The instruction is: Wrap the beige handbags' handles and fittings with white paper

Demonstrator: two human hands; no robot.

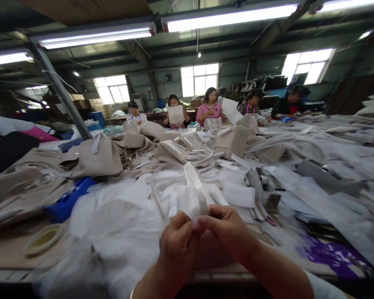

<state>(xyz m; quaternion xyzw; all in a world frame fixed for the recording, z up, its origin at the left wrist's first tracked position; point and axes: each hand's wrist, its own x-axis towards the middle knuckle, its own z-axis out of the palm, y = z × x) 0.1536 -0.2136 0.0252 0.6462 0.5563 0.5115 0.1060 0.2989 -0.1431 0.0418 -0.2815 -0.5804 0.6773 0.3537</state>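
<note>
At the far left of the cluttered worktop [6, 251], we find a black item [11, 151], with beige bag pieces lying around and below it. Near the front edge lies a roll of tape [43, 240], flat on its side, and just beyond it a bright blue object [68, 199], probably a tape dispenser. Behind that sits a slouched beige bag [99, 155] with a white tag.

Next comes a loose heap of white wrapping [118, 220], reaching towards the middle. There, at the front of the worktop, we meet a pale strip [195, 191] in shiny film, rising away from us. The left hand [178, 240] is curled into a fist at its near end; the right hand [227, 224] pinches the same spot between thumb and bent fingers, the thumbs almost meeting. We judge that the film is being gathered or fastened here; the next move seems to call for a steady left grip while the right fingers smooth the film. We cannot tell whether tape is between them.

Beyond, five co-workers [210, 110] sit in a row. To the right lie a grey dispenser-like object [262, 182] and, nearer us, a crumpled purple sheet [333, 253].
</note>
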